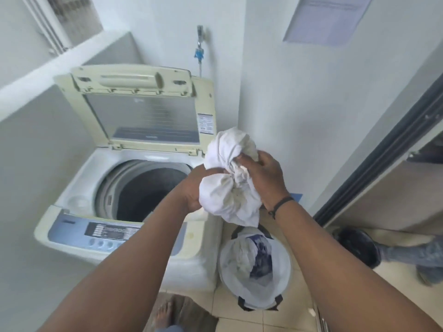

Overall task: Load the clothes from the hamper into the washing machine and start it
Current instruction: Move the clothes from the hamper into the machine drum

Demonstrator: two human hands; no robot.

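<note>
A bunched white cloth is held in the air between both hands, just right of the washing machine's open drum. My left hand grips its lower left part and my right hand grips its middle from the right. The cream top-loading washing machine has its lid raised against the wall; the drum looks dark inside. Its blue control panel faces me. Below the cloth, a white mesh hamper stands on the floor with white and blue clothes inside.
A water tap hangs on the wall behind the machine. A sliding door frame runs along the right. Another person's leg and a dark object are on the floor at right. My bare foot rests on a mat.
</note>
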